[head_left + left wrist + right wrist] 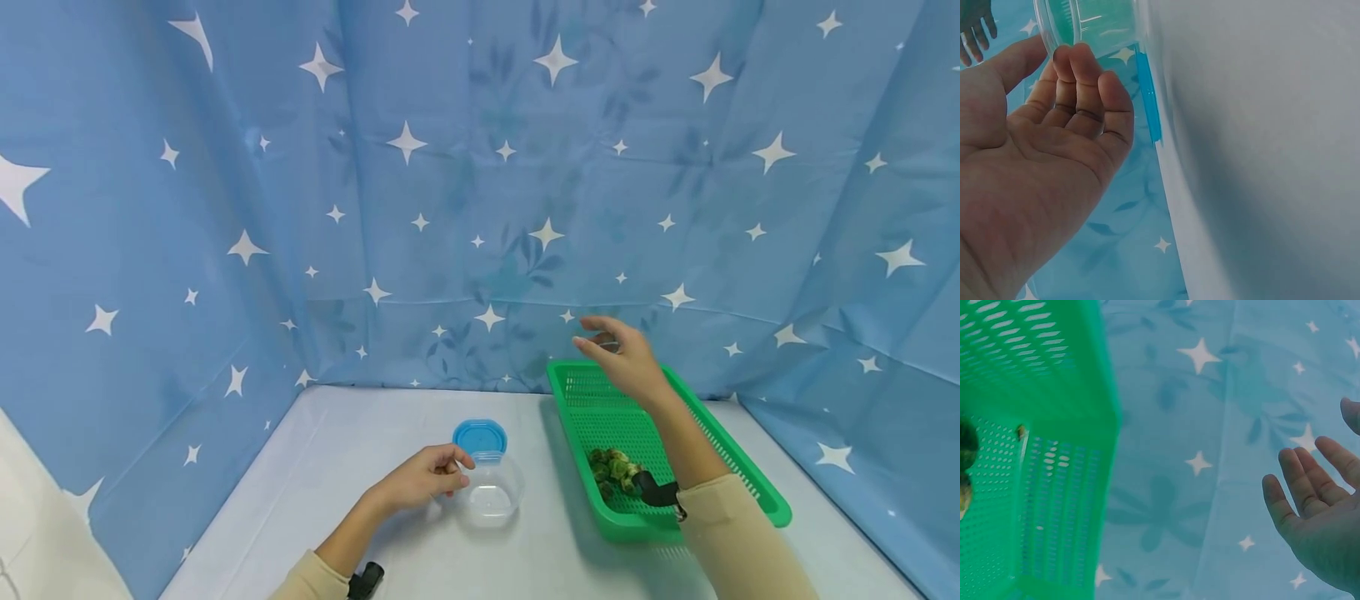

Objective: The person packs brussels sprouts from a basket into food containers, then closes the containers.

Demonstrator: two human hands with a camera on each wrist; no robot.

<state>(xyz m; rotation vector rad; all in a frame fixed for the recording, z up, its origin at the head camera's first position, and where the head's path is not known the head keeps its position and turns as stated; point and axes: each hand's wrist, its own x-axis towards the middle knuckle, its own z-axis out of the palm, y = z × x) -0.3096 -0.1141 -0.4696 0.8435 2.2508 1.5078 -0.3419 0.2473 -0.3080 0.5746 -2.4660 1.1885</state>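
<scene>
My left hand (426, 479) is at the left side of a clear plastic container (491, 493), its fingers loosely bent and a gap between thumb and index finger. In the left wrist view the fingertips are close to the container's rim (1050, 25); whether they touch it I cannot tell. Just behind the container lies a round blue lid (480, 436). My right hand (621, 357) is raised above the far end of a green slotted basket (611, 523), fingers spread and holding nothing. Small rounded green and yellowish vegetables (611, 468) sit in the basket's near left part, partly hidden by the right wrist camera.
A white-covered table (337, 450) carries the container, the lid and the basket. Blue cloth (450, 183) with white stars hangs behind the table and along both sides. The basket's tall walls (1069, 487) rise around the vegetables.
</scene>
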